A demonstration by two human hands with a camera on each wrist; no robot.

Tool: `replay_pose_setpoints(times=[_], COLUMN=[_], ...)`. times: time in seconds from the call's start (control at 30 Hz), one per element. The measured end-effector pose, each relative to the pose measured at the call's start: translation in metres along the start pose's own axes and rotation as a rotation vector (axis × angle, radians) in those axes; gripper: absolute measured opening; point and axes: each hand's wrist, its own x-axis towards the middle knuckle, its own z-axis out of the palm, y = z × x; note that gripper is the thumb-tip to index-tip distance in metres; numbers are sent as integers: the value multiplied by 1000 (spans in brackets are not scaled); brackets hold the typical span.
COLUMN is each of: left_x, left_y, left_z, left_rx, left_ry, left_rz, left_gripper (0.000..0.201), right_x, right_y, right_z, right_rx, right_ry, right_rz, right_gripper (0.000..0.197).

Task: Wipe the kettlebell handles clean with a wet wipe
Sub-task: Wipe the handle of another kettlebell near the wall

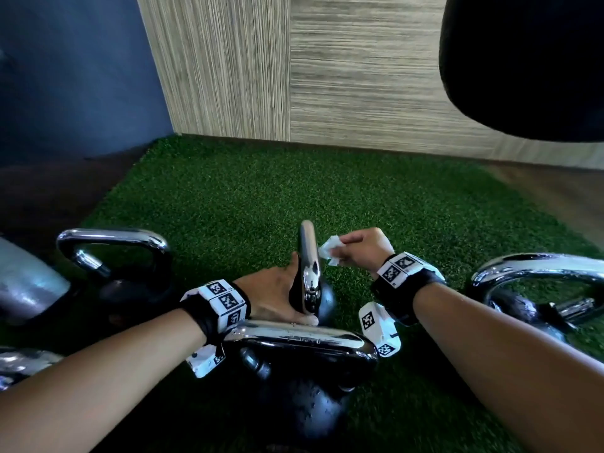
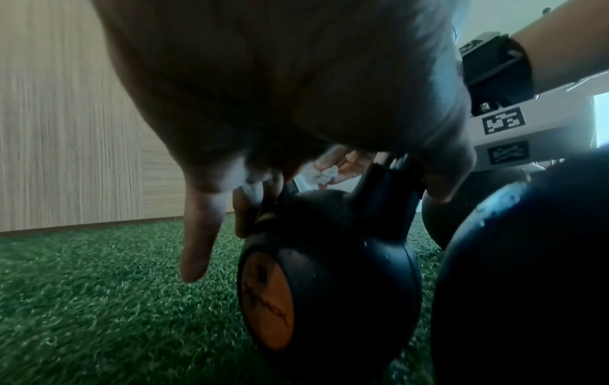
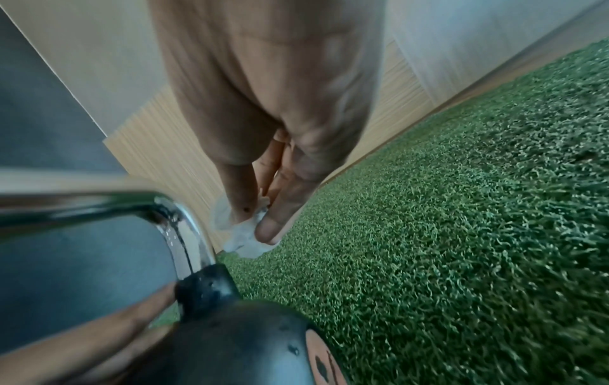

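Observation:
A small black kettlebell (image 1: 325, 300) with a chrome handle (image 1: 309, 253) stands on the green turf in the middle of the head view. My left hand (image 1: 277, 295) grips the lower part of that handle, thumb on the near leg and fingers on the far side. My right hand (image 1: 356, 250) pinches a crumpled white wet wipe (image 1: 330, 253) just right of the handle's top; whether it touches the chrome I cannot tell. The right wrist view shows the wipe (image 3: 243, 239) between thumb and fingers beside the chrome bend (image 3: 184, 229). The left wrist view shows the kettlebell's body (image 2: 329, 273) with an orange label.
Three more kettlebells stand around: a left one (image 1: 114, 250), a near one (image 1: 300, 341) under my wrists, a right one (image 1: 539, 266). A grey object (image 1: 26, 282) lies at far left. A black bag (image 1: 523, 60) hangs top right. Wood-panelled wall (image 1: 359, 76) borders the turf (image 1: 261, 191).

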Motion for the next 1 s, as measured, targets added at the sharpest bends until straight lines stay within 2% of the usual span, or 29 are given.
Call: replay_pose_setpoints(times=[0.1,0.2,0.33,0.47,0.5,0.6,0.7,0.77,0.87,1.0], left_x=[3,1,-5,-1,2,3,3,3,0,-4], left_y=[-2,-6,-10,-15,-15,-11,-7,-7,-5,-8], left_z=[7,9,4,10,14,25,27,26,20,14], left_rx=[65,37,24,-17,13,21,66,37,-46,-113], left_ry=[61,129,129,90,109,247,285,259,210,173], left_rz=[39,95,70,113,134,69,56,29,-51,-1], left_gripper=[118,104,82,109,108,90,77,70,65,40], right_x=[1,-1,-2,0,2,7,9,11,10,-8], right_y=[6,8,6,-3,-5,-4,-2,-6,-19,-25], right_z=[15,26,32,33,33,33,33,33,34,35], right_rx=[21,104,85,39,56,74,-3,-70,-38,30], right_ry=[-53,-84,-73,-18,8,46,-9,-6,57,-27], right_rz=[11,-1,-26,-109,-150,-216,-137,-131,-260,-372], right_gripper=[25,27,25,14,13,13,24,22,5,19])
